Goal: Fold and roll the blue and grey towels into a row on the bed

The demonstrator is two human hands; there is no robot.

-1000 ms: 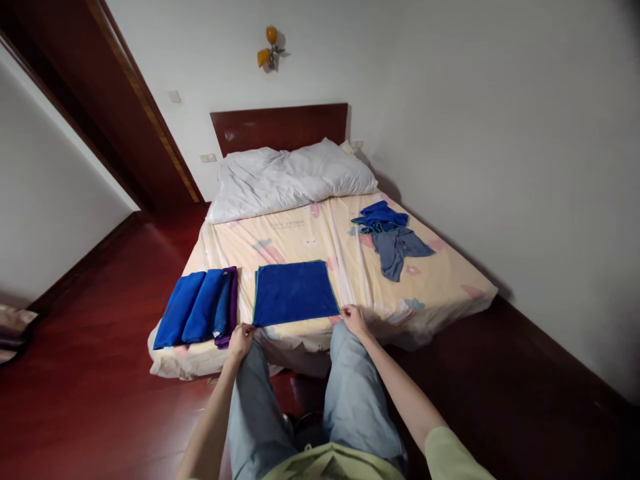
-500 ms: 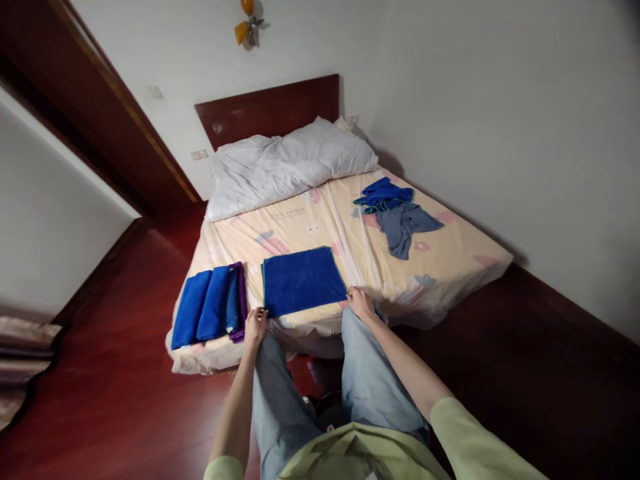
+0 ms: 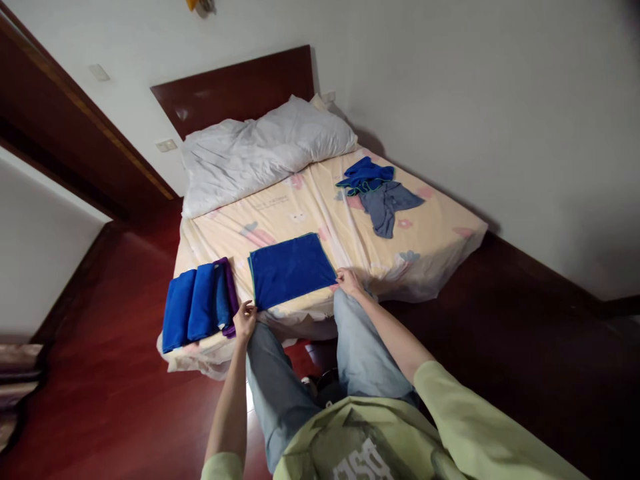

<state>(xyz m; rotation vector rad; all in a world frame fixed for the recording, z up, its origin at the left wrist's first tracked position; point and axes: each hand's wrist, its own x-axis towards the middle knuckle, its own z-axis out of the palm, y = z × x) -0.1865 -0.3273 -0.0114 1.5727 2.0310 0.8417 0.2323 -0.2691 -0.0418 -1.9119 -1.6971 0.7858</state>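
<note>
A blue towel (image 3: 293, 270) with green edging lies flat as a rectangle near the front edge of the bed. My left hand (image 3: 245, 320) pinches its near left corner, and my right hand (image 3: 350, 283) pinches its near right corner. Left of it, several rolled or folded blue towels (image 3: 201, 303) lie side by side, with a purple towel (image 3: 229, 293) at their right end. Farther back on the right are a crumpled blue towel (image 3: 367, 173) and a crumpled grey towel (image 3: 387, 203), partly overlapping.
The bed (image 3: 425, 233) wears a cream patterned sheet. A white quilt (image 3: 265, 150) is bunched against the dark wooden headboard (image 3: 235, 87). Dark red floor (image 3: 100, 373) surrounds the bed, and a curtain (image 3: 17, 373) hangs at the left edge.
The camera view has shifted, so the bed and its contents sit farther left and higher. Both hands stay at the blue towel's near corners, and the towel still lies flat.
</note>
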